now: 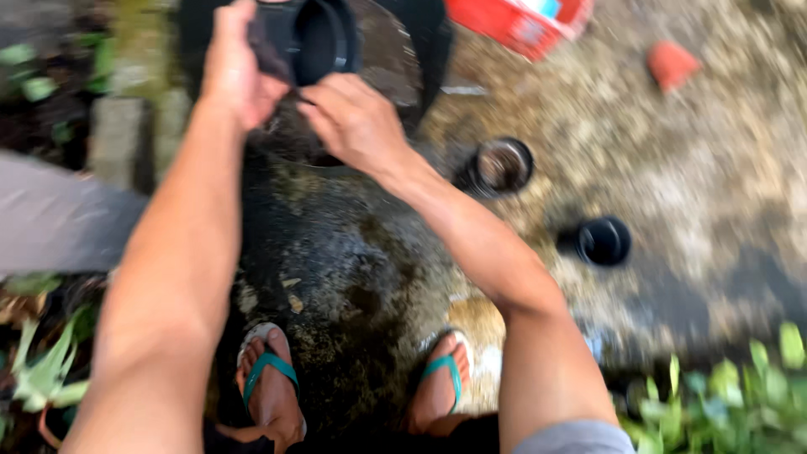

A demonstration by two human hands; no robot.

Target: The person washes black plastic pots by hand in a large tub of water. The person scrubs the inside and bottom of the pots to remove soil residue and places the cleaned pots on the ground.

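We stand in teal sandals (271, 374) on wet stained concrete (336, 261); further out, our left hand (235, 71) is closed around a black plastic pot (315, 38), held up over a dark basin (395, 63). Right hand (353, 122) touches its lower rim, fingers curled. Two black pots (502, 166) lie on the ground to the right

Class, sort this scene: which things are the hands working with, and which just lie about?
In hand: left hand, right hand, small black pot, big dark tub.
Lying about: two black pots, red crate, orange pot.
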